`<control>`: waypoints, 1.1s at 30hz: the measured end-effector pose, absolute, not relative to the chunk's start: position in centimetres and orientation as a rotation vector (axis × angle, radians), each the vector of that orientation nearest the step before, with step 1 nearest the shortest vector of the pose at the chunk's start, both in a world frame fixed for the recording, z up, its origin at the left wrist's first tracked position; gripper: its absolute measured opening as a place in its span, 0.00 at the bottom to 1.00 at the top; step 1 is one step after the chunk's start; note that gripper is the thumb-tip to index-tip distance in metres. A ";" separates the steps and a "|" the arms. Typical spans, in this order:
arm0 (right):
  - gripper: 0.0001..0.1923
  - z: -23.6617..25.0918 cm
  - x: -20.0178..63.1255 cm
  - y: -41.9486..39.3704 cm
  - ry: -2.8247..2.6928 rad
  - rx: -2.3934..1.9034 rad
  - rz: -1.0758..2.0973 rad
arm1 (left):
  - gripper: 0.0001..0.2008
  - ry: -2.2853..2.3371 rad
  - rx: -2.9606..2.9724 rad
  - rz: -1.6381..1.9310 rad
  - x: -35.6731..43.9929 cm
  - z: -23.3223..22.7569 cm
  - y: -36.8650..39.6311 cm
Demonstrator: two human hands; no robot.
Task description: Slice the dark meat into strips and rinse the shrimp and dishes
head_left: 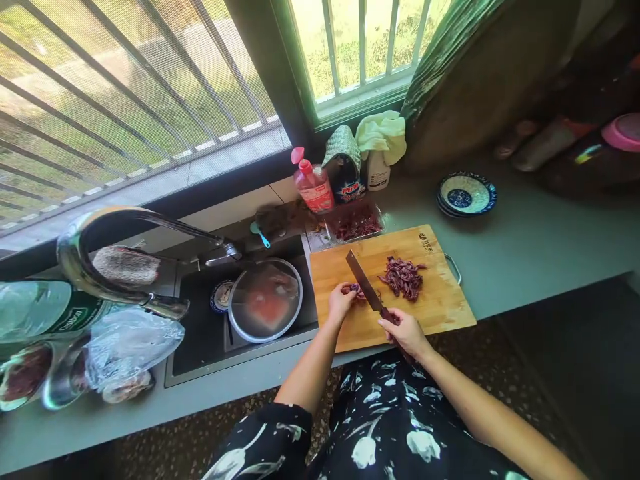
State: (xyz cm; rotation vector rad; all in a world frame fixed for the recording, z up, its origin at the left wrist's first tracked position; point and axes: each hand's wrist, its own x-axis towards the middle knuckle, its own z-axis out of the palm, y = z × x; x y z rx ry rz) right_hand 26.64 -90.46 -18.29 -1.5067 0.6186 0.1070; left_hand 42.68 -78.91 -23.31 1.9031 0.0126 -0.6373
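My right hand [404, 329] is closed around the handle of a kitchen knife [364, 280], whose dark blade points away from me over the wooden cutting board [345, 333]. Just left of the blade, the fingers of my left hand [341, 300] press on a small piece of dark red meat [358, 291]. A heap of thin-cut dark red meat strips [404, 277] lies on the board to the right of the knife. Beyond the board's far edge is a clear plastic tray [327, 233] with more dark red meat in it.
Left of the board is a sink [200, 347] with a round lidded container [265, 301] in it, under a curved faucet [75, 247]. Pink soap bottle [315, 190] and other bottles stand by the window. Stacked bowls [467, 193] sit at right; a plastic bag [133, 343] lies at left.
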 end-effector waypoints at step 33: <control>0.16 -18.3 28.9 -88.6 0.567 -1.773 0.152 | 0.05 0.212 1.922 -0.767 43.0 -23.5 -78.5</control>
